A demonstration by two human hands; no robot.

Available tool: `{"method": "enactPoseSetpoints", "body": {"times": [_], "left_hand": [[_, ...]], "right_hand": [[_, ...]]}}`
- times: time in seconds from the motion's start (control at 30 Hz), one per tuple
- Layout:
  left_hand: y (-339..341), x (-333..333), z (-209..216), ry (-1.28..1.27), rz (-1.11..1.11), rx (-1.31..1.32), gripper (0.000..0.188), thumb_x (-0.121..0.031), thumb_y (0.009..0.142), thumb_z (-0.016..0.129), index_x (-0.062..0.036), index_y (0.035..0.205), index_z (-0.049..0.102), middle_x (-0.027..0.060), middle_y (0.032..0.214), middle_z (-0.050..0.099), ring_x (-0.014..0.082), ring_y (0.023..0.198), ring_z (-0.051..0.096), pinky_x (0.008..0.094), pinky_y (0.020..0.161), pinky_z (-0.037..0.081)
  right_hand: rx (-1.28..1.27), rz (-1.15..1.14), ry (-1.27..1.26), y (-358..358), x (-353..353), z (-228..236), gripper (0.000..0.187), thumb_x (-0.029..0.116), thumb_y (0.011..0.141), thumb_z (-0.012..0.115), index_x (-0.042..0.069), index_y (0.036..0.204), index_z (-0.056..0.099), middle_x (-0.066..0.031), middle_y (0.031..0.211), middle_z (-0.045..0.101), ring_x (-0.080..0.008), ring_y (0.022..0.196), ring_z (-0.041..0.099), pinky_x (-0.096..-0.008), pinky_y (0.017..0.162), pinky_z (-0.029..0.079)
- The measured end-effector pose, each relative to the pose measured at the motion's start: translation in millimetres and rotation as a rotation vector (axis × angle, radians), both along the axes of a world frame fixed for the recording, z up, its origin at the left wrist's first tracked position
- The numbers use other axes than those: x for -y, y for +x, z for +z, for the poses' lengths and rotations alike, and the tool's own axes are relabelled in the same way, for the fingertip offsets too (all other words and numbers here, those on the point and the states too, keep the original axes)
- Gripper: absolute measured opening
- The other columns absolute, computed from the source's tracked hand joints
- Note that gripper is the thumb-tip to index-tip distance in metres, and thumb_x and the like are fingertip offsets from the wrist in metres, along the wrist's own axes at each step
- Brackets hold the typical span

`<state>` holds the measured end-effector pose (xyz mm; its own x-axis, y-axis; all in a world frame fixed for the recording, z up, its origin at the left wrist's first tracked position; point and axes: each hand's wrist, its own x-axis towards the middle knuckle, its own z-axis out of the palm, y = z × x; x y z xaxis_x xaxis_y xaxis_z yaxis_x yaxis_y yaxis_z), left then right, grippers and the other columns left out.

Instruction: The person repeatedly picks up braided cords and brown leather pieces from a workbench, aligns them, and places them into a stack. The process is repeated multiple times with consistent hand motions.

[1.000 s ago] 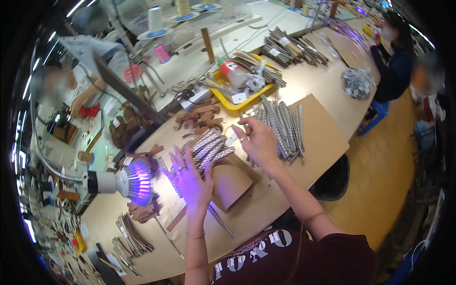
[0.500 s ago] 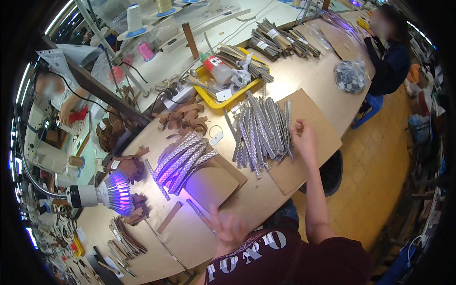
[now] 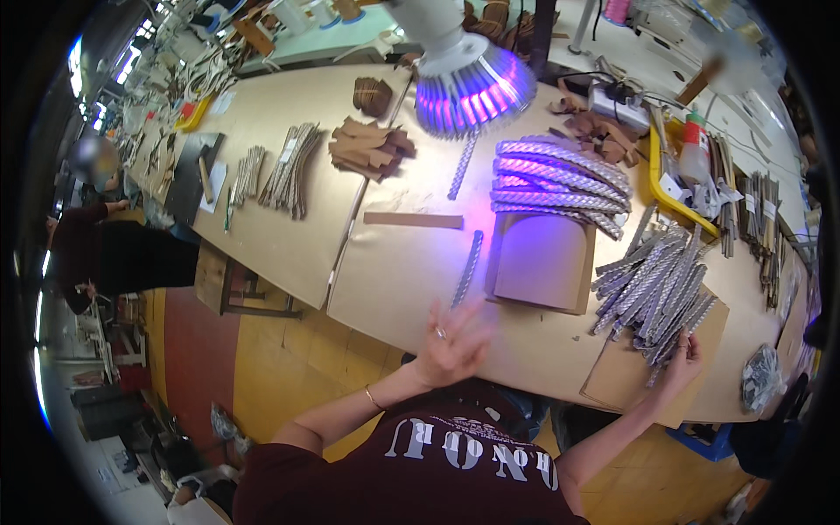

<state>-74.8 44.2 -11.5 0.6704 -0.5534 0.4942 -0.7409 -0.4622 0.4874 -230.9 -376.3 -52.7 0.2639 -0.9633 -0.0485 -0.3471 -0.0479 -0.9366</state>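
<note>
My left hand (image 3: 455, 346), blurred by motion and wearing a ring, hovers over the table's near edge with its fingers spread. Just beyond its fingertips lies a single grey braided strip (image 3: 469, 267); whether they touch cannot be made out. At the right, my right hand (image 3: 684, 360) has its fingers closed on the end of a braided strip (image 3: 697, 317) at the edge of a loose pile of grey braided strips (image 3: 652, 280). Curved braided strips (image 3: 560, 179) lie stacked on a brown cardboard piece (image 3: 541, 262) between the hands, lit violet.
A lamp (image 3: 472, 87) with violet light hangs over the table. Nearby lie a flat brown strip (image 3: 413, 220), brown leather pieces (image 3: 372, 147) and strip bundles (image 3: 291, 171). A yellow tray (image 3: 658, 179) holds a bottle (image 3: 694, 153). Another person (image 3: 105, 245) stands far left.
The view has swung to the left. My right hand has gone from beside the pile to its near edge, fingers on a strip. My left hand remains near the single strip.
</note>
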Motion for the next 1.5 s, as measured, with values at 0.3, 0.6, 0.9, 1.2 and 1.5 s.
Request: {"method": "enactPoseSetpoints", "body": {"times": [0.3,0.6,0.9,1.2,1.5], "left_hand": [[84,-19,-4,-0.059,0.41,-0.148,0.035,-0.014,0.086,0.066,-0.0027,0.118,0.062,0.0177,0.127,0.058,0.0324,0.12,0.054,0.0528,0.112,0.027],[150,1,-6,0.196,0.14,0.09,0.022,-0.018,0.087,0.07,-0.004,0.103,0.07,0.0108,0.099,0.07,0.0256,0.091,0.067,0.0384,0.084,0.053],[84,0,106,-0.928,-0.025,-1.048,0.013,-0.001,0.092,0.063,0.0052,0.103,0.065,0.0106,0.093,0.07,0.0133,0.079,0.068,0.0275,0.072,0.059],[59,57,103,-1.231,-0.256,-1.205,0.007,0.001,0.093,0.06,-0.0008,0.099,0.058,0.0127,0.105,0.068,0.0167,0.092,0.067,0.0361,0.085,0.058],[78,66,54,-1.083,0.09,-1.139,0.03,0.002,0.092,0.062,-0.001,0.118,0.048,0.0083,0.096,0.064,0.012,0.082,0.061,0.0263,0.072,0.05]], "right_hand": [[0.016,-0.011,-0.095,-6,-1,-3,0.038,0.018,0.093,0.068,-0.009,0.117,0.057,-0.0098,0.088,0.068,-0.01,0.075,0.06,-0.0225,0.065,0.047],[-0.254,-0.111,-0.201,-8,-27,29,0.05,0.033,0.091,0.07,-0.001,0.126,0.055,-0.0158,0.121,0.055,-0.0137,0.094,0.056,-0.0311,0.075,0.047],[0.327,0.573,-0.28,77,-169,130,0.057,0.026,0.086,0.072,-0.001,0.132,0.05,-0.0121,0.124,0.056,-0.0219,0.116,0.052,-0.0377,0.1,0.041],[0.45,1.025,0.363,130,-215,164,0.053,0.008,0.09,0.069,0.002,0.136,0.045,-0.0018,0.095,0.06,-0.0091,0.086,0.057,-0.0229,0.077,0.045],[0.13,0.838,0.034,160,-170,139,0.028,0.01,0.088,0.071,0.007,0.113,0.057,0.0024,0.078,0.058,-0.0037,0.073,0.054,-0.0192,0.065,0.041]]}}
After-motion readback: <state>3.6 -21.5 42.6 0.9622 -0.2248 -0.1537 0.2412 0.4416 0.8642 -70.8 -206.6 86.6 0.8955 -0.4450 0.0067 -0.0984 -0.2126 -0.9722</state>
